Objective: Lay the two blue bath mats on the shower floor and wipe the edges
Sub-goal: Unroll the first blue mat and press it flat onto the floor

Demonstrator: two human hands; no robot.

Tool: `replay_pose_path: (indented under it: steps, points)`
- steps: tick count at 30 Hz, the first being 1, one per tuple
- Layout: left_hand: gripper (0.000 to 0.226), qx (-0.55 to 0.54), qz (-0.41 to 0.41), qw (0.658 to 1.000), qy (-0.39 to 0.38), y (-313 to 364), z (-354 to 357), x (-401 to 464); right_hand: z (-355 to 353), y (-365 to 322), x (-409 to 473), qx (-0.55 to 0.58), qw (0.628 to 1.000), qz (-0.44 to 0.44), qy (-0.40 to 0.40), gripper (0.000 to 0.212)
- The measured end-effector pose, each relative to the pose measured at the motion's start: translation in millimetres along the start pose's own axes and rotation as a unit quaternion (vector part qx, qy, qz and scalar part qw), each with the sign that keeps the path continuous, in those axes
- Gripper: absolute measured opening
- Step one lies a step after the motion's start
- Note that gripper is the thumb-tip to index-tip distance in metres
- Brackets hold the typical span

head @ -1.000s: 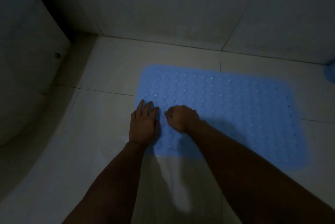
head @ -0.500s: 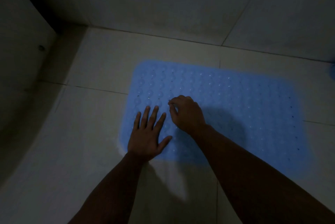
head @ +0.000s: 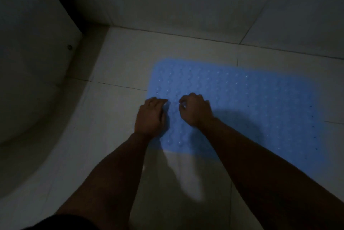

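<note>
One blue bath mat with rows of small bumps and holes lies flat on the pale tiled shower floor. My left hand rests on the mat's left edge with its fingers curled under, pressing down. My right hand sits a little to the right, on the mat itself, also curled into a loose fist against the surface. No part of the mat looks lifted. The light is dim. A second mat does not show.
A curved white fixture with a small round bolt fills the left side. The tiled wall rises just behind the mat, with a dark gap in the corner. Bare floor tiles lie in front of the mat.
My left hand, spread flat half a second ago, has curled its fingers and moved up along the mat's left edge. My right hand stays curled on the mat. The view has shifted.
</note>
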State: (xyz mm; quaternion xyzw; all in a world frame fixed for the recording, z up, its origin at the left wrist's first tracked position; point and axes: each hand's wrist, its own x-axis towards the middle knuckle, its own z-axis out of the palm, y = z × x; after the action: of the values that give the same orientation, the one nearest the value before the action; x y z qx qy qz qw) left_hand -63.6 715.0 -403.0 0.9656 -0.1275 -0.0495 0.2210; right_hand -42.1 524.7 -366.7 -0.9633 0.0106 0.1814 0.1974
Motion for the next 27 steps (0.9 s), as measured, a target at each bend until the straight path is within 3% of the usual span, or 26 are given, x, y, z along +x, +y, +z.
replay_pose_path:
  steps: [4, 7, 12, 21, 27]
  points:
    - [0.053, 0.036, -0.043, 0.998, 0.029, -25, -24, 7, 35, -47, -5, -0.048, 0.997, -0.059, 0.011, 0.041]
    - [0.059, 0.056, -0.061, 0.996, 0.042, -38, -28, 6, 86, -63, -19, -0.076, 0.994, -0.077, -0.002, 0.068]
    - [0.058, 0.068, -0.095, 0.992, 0.042, -57, -23, 4, 128, -63, -31, -0.132, 0.987, -0.076, 0.055, 0.083]
    - [0.043, 0.064, -0.123, 0.989, 0.041, -75, -20, 7, 129, -68, -30, -0.154, 0.983, -0.094, 0.027, 0.071]
    - [0.052, 0.051, -0.154, 0.986, 0.048, -73, -32, 12, 100, -80, -19, -0.091, 0.986, -0.071, -0.119, 0.07]
